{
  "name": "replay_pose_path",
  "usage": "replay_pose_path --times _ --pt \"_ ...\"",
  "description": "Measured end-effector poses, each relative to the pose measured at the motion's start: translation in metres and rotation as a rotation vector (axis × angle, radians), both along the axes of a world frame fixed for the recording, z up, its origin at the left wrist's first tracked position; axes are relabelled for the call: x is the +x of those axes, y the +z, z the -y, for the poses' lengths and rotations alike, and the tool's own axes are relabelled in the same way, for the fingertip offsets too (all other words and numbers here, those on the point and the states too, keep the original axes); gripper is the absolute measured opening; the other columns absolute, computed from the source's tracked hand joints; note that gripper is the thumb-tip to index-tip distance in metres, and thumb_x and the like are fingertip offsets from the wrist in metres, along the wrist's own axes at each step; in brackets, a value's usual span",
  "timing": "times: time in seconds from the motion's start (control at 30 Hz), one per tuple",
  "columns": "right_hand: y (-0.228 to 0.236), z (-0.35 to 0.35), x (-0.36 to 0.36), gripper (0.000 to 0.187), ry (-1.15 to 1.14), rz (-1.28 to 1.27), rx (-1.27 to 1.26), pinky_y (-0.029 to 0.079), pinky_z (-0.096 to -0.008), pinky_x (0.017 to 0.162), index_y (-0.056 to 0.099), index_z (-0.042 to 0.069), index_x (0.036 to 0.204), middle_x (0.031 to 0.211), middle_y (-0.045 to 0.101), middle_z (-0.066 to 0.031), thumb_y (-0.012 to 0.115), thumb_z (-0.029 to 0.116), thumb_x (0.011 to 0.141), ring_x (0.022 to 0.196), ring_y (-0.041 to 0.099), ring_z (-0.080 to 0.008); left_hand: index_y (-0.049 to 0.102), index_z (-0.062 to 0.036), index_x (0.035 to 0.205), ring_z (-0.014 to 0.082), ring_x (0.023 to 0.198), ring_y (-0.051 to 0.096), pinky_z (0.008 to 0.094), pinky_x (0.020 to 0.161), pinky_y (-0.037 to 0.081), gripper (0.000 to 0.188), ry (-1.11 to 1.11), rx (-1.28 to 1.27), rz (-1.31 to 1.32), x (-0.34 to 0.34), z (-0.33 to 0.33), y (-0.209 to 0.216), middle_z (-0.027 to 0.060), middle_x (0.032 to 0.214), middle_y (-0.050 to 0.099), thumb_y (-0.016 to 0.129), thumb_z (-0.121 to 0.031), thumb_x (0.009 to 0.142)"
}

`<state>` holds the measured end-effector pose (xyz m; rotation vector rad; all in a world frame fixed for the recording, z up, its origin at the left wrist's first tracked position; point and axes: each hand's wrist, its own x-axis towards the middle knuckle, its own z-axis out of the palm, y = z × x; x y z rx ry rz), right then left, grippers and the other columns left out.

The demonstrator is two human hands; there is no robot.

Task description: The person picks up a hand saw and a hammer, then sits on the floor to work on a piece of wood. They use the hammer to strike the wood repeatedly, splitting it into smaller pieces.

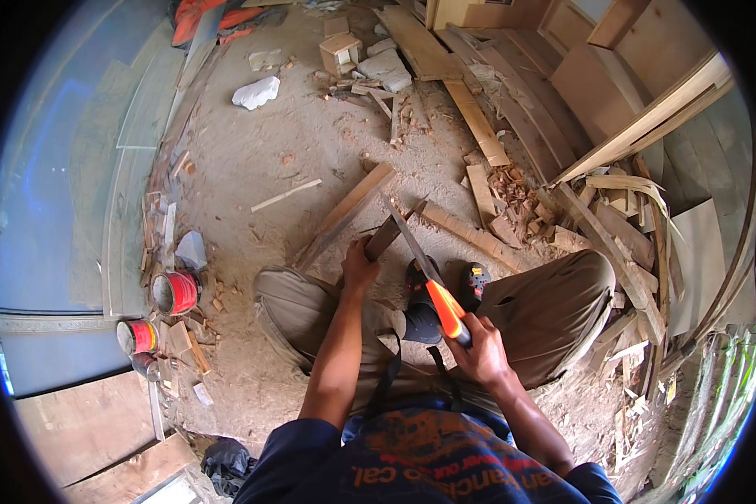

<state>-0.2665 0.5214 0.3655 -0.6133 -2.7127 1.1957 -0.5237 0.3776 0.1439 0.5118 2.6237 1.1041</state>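
Observation:
My right hand (484, 351) is closed round the orange and black handle (445, 307) of a handsaw. Its narrow blade (410, 238) tapers away from me, between my knees. A short dark wood block (384, 236) is gripped in my left hand (361, 266), just left of the blade. The blade passes close by the block's far end; whether they touch I cannot tell. Beyond my hands, a long wood piece (344, 215) slants across the ground on the left, and another wood batten (470, 235) lies on the right. My shoes (474, 281) show below the blade.
Two open paint cans (176, 293) (137, 337) stand at the left beside wood scraps. Planks and offcuts (622, 244) pile up on the right, with wood chips (512, 186) near them. A white stone-like lump (256, 92) and a small wooden box (341, 54) lie farther off.

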Motion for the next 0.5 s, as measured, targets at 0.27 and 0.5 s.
replay_pose_path --times 0.27,0.5 --pt "0.014 -0.002 -0.02 0.029 0.021 0.033 -0.038 0.05 -0.0471 0.065 0.062 0.001 0.096 0.074 0.062 -0.0219 0.076 0.025 0.087 0.072 0.062 -0.0424 0.06 -0.0132 0.127 0.0399 0.112 0.059 0.0507 0.096 0.048 0.057 0.11 0.097 -0.044 -0.003 0.001 0.005 0.0152 0.118 0.061 0.061 -0.006 0.071" --pt "0.014 -0.01 -0.022 0.026 0.024 0.028 0.029 0.049 -0.0468 0.063 0.063 0.0 0.093 0.074 0.063 -0.0234 0.075 0.023 0.088 0.07 0.062 -0.0436 0.062 -0.0143 0.125 0.0388 0.111 0.06 0.0506 0.095 0.049 0.056 0.075 0.105 -0.106 0.002 -0.008 0.008 0.0128 0.119 0.062 0.062 -0.005 0.07"
